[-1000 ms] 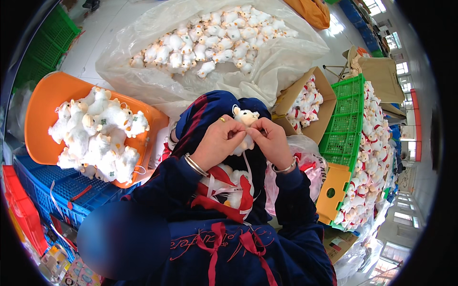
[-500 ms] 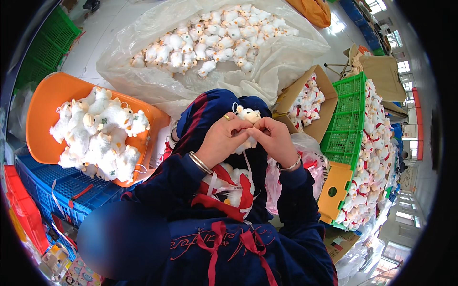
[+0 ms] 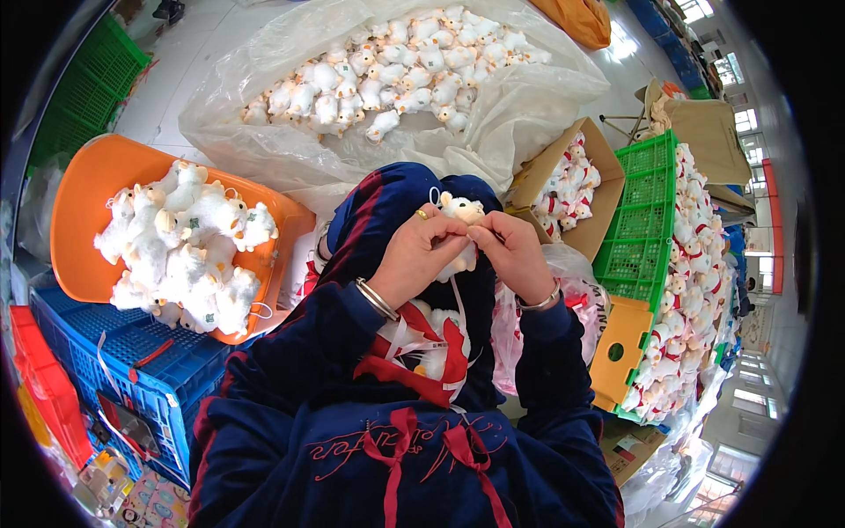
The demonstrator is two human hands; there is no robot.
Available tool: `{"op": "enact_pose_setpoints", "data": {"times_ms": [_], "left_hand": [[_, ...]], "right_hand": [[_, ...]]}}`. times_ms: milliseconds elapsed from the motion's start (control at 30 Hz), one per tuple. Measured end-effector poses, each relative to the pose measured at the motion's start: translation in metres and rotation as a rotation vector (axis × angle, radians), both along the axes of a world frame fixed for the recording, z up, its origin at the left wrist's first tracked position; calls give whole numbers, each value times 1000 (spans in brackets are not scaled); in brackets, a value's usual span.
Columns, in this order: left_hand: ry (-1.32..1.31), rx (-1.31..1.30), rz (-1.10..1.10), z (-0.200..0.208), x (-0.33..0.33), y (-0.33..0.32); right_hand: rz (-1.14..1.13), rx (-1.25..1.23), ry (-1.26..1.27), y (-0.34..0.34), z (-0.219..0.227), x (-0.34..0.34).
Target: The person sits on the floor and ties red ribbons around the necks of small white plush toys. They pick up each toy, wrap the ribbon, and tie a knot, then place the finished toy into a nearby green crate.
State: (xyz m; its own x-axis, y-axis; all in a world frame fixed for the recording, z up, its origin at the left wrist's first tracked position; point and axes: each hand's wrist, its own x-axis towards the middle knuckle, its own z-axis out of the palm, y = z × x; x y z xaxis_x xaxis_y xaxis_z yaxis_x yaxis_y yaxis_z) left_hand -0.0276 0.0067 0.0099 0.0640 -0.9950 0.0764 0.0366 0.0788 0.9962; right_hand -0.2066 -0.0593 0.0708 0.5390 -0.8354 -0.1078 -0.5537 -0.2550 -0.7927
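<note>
Above my lap sits a small white plush sheep [image 3: 462, 209] with a cream face and a white hanging loop at its head. My left hand [image 3: 415, 257] and my right hand [image 3: 518, 255] close on it from both sides. Thumbs and fingertips meet in a pinch at its neck, just under the face. Whatever thin piece may lie between the fingertips is hidden. A narrow white strip hangs below the toy. On my lap lies a bundle of red ribbon [image 3: 414, 385] with white strips and white plush showing through it.
An orange tub [image 3: 84, 220] with white plush toys stands left, on a blue crate [image 3: 167, 378]. A clear plastic sheet [image 3: 220, 114] ahead bears many more. At right are a cardboard box [image 3: 603, 189] and a green crate [image 3: 635, 220], near toys with red ribbons.
Both hands and the plush sheep have shifted very slightly to the right, still pinched together at its neck. A dark blurred round shape at the lower left is gone.
</note>
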Motion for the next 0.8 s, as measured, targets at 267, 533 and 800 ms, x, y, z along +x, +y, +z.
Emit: {"op": "enact_pose_setpoints", "data": {"times_ms": [267,533,800], "left_hand": [[35,8,22,-4,-8,0],[129,-1,-40,-11,-9,1],[98,-48,-10,-15,-14,2]], "right_hand": [[-73,57,51,-7,5,-19],[66,159,102,-13,0,-29],[16,321,-71,-9,-7,-40]]}}
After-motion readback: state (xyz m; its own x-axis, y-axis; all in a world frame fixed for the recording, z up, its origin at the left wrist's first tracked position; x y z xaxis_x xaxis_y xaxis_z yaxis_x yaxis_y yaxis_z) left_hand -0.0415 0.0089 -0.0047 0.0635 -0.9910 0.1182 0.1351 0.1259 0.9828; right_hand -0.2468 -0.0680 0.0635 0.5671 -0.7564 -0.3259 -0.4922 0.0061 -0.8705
